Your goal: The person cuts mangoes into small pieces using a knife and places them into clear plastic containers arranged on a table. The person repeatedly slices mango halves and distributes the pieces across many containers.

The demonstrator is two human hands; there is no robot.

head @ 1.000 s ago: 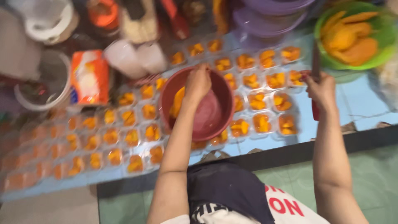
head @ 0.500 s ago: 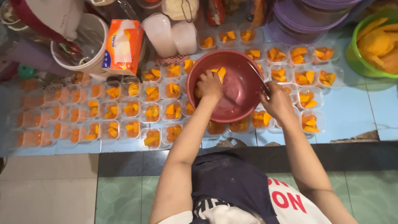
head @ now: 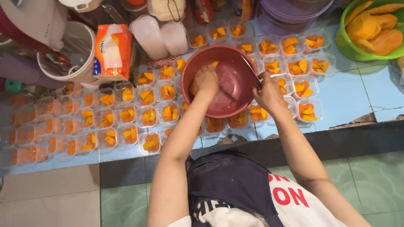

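A dark red bowl (head: 235, 80) rests on top of rows of small clear cups of cut mango (head: 148, 115) on a blue tiled counter. My left hand (head: 206, 80) is down inside the bowl, fingers closed over a mango piece (head: 193, 89) at the bowl's left wall. My right hand (head: 269, 94) sits at the bowl's right rim, gripping a knife (head: 251, 69) whose thin blade slants up and left over the bowl.
A green bowl of peeled mango halves (head: 370, 29) stands at the far right, stacked purple basins (head: 290, 12) behind. An orange packet (head: 111, 50), a white bucket (head: 67, 54) and two clear lidded tubs (head: 160, 35) stand at the back left. The counter's dark front edge (head: 303, 143) runs below.
My right hand came in from the right of the counter with the knife to the bowl's right rim. My left hand stayed inside the bowl. The view shifted.
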